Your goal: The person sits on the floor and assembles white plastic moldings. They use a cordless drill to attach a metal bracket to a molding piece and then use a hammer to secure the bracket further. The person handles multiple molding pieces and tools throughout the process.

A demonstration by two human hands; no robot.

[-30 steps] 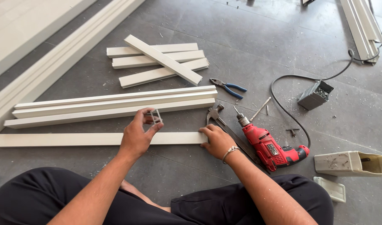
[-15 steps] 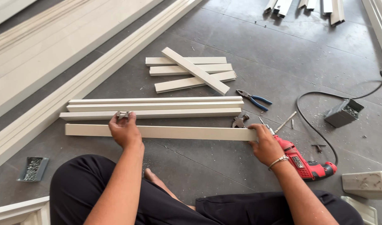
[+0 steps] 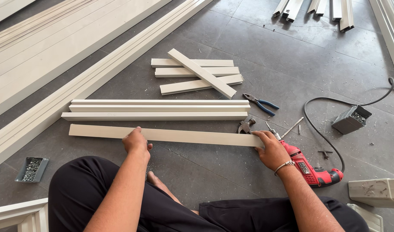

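One camera, worn on the person's head, looks steeply down and forward over the crossed legs at the grey floor [image 3: 231, 180]. It sits close: both forearms enter from the bottom edge, and the floor stretches away towards the top.

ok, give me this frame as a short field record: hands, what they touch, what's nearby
left hand: resting on the near strip, left of its middle
right hand: gripping the strip's right end
strip: long, pale, flat on the grey floor
beyond strip: stack of long strips; four short pieces, one laid across the others
by right hand: red drill, pliers, grey box with screws
far left: tray of screws
posture: person seated on floor, dark trousers
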